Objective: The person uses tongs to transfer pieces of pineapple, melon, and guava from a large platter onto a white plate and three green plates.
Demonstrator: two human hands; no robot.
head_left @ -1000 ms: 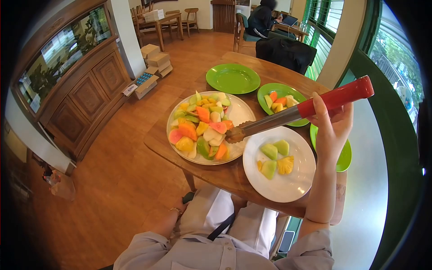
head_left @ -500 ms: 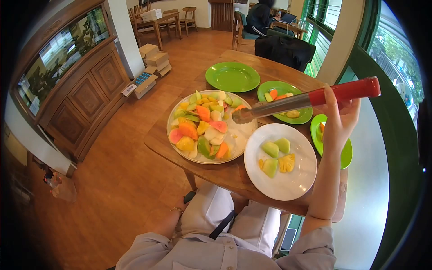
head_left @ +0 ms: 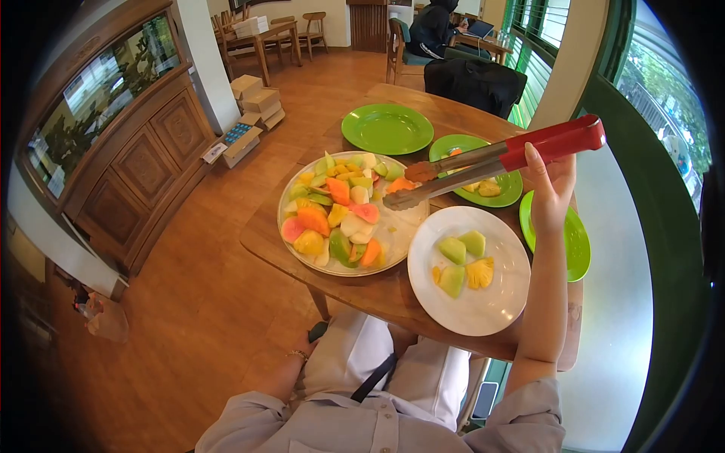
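My right hand (head_left: 550, 189) holds red-handled metal tongs (head_left: 483, 162) above the table. The tong arms are spread apart, with nothing between the tips, which hover over the right edge of a large platter (head_left: 408, 219) of mixed cut fruit (head_left: 336, 211). In front of me a white plate (head_left: 483, 309) carries a few pieces of melon and pineapple (head_left: 462, 264). My left hand (head_left: 291, 362) hangs down by my lap at the left, mostly hidden, and holds nothing that I can see.
An empty green plate (head_left: 387, 128) lies at the far side, a green plate with fruit (head_left: 507, 189) is under the tongs, and another green plate (head_left: 578, 249) sits at the right. A black bag (head_left: 472, 83) is on a chair beyond. A wooden cabinet (head_left: 128, 158) stands left. A person sits far back.
The tongs lifted from the platter's fruit and swung up and away; their arms have now spread apart, with the tips over the platter's right edge. The left hand stayed still.
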